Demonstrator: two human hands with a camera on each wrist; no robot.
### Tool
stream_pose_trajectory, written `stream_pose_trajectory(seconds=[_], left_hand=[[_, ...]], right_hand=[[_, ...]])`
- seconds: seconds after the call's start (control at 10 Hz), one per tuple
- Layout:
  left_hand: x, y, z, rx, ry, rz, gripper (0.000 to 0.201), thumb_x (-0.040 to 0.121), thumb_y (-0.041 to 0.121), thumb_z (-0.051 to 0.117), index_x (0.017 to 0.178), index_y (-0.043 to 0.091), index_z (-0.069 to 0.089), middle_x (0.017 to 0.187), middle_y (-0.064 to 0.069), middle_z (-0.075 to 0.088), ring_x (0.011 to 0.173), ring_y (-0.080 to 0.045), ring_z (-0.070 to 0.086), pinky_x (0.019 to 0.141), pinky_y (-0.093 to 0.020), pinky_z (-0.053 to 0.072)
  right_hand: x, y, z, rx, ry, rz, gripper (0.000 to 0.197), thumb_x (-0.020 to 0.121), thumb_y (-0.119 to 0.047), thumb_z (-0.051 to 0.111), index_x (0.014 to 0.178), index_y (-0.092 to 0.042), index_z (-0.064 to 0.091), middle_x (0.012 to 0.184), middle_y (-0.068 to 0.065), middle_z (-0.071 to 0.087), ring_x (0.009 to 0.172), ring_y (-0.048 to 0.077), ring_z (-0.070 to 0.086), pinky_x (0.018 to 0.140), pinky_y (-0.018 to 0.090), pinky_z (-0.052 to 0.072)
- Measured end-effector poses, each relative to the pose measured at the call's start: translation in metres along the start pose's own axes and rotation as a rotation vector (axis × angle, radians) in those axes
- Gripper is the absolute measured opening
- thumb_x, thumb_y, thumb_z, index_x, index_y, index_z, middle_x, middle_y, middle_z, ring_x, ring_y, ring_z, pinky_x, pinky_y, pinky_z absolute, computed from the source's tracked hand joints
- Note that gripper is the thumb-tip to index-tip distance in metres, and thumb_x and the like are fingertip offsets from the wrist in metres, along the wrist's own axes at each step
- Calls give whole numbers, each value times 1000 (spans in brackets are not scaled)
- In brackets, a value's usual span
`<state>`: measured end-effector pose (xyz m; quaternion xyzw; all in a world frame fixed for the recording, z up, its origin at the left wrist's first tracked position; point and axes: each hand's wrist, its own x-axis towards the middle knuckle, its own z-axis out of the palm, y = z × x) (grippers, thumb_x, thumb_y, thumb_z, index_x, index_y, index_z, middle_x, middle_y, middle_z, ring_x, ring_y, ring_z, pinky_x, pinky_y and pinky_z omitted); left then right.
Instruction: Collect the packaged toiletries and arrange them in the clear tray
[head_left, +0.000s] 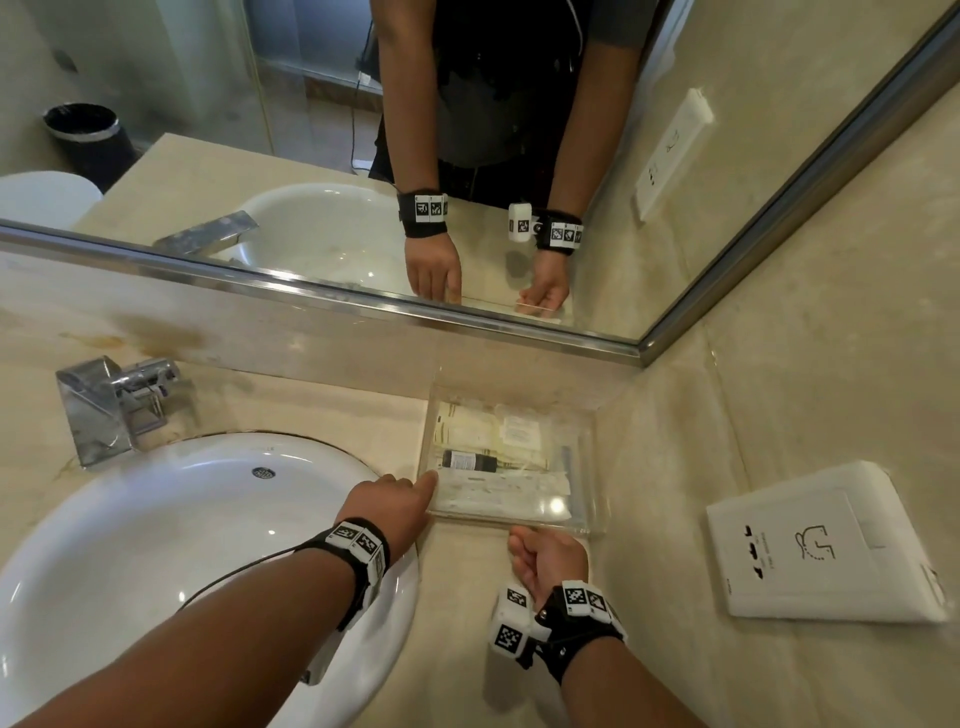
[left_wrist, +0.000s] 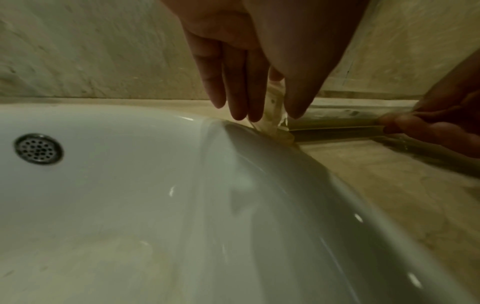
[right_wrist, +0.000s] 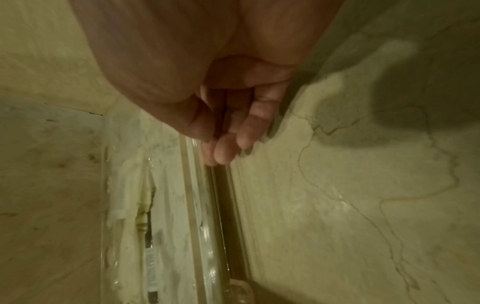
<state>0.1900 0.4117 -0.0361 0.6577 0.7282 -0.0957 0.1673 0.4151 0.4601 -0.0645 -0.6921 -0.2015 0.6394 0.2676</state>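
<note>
The clear tray (head_left: 593, 467) sits on the beige counter in the corner, right of the sink. Inside it lie a small dark bottle (head_left: 470, 461), a long white packet (head_left: 501, 491) and flat pale sachets (head_left: 519, 428). My left hand (head_left: 428, 480) reaches over the sink rim, and its straight fingers (left_wrist: 241, 98) touch the tray's near left corner (left_wrist: 275, 121). My right hand (head_left: 540, 556) is at the tray's near edge. Its thumb and curled fingers (right_wrist: 223, 152) pinch that near wall (right_wrist: 193, 185). The bottle (right_wrist: 150, 257) shows through the tray in the right wrist view.
A white sink (head_left: 156, 545) with a chrome faucet (head_left: 114, 405) fills the left. A mirror (head_left: 363, 156) runs along the back wall. On the right wall, close to the tray, is a white socket panel (head_left: 821, 545). Bare counter (head_left: 467, 597) lies in front of the tray.
</note>
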Motion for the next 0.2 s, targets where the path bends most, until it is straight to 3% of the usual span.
stream_pose_trajectory(seconds=[0.1,0.2], left_hand=[[-2,2,-1,-36,-15,-11,59,94,27,48,148,22,24,103,-5,66,98,-28,58,67,-33,39],[-16,4,4,-198,-32,-47,68,93,36,48,152,31,15,125,-3,58,111,-25,53,81,-36,48]], right_hand=[[-9,1,-1,-55,-115,-10,4,89,2,62,92,3,64,65,7,57,49,14,50,41,23,39],[-18,8,0,-87,-176,-37,16,86,4,59,94,-10,54,59,5,48,45,14,40,38,23,30]])
